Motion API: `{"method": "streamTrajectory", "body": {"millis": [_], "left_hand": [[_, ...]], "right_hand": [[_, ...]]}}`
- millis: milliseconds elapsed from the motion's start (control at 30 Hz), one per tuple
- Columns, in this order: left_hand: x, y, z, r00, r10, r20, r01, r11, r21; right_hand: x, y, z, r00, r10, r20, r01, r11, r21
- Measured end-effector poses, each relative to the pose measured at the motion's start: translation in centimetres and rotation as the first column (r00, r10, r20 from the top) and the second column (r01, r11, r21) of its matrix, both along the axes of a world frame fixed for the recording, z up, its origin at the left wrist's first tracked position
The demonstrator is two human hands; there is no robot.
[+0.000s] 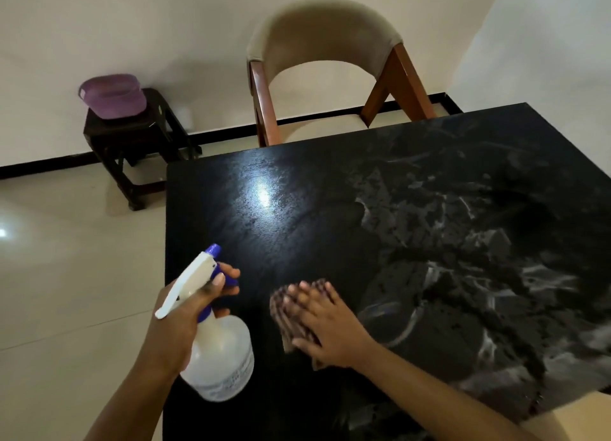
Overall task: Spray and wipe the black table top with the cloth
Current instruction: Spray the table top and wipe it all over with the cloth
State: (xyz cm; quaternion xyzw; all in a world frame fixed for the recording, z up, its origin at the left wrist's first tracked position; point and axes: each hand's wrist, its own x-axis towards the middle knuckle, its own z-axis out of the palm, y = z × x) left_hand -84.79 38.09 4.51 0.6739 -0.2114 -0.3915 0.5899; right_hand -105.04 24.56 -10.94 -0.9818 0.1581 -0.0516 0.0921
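The black table top (297, 215) fills the middle and right of the view, with grey wet smears across its right half. My left hand (185, 311) grips a clear spray bottle (221, 358) by its white and blue trigger head, held above the table's near left edge with the nozzle pointing away. My right hand (327, 325) presses flat, fingers straight, on a brown checked cloth (281, 305) that lies on the table near the front. Most of the cloth is hidden under the hand.
A beige chair (325, 44) with brown wooden legs stands at the table's far side. At the left, a dark stool (132, 143) carries a purple tub (112, 95) by the wall. Pale floor tiles (72, 275) lie to the left.
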Motion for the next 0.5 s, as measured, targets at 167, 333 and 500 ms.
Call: {"method": "streamTrajectory", "body": {"millis": [167, 333, 500], "left_hand": [[-3.0, 2.2, -0.2, 0.994, -0.112, -0.008, 0.112, 0.991, 0.077], [-5.0, 4.7, -0.3, 0.999, -0.045, -0.025, 0.047, 0.996, 0.081], [-6.5, 6.9, 0.0, 0.997, 0.029, -0.069, -0.021, 0.994, 0.110]], "right_hand": [[-3.0, -4.3, -0.3, 0.941, -0.335, -0.046, 0.336, 0.942, 0.006], [-1.6, -5.8, 0.8, 0.752, -0.647, -0.124, 0.657, 0.750, 0.073], [-2.8, 3.1, 0.2, 0.989, -0.144, 0.034, 0.143, 0.989, 0.032]]}}
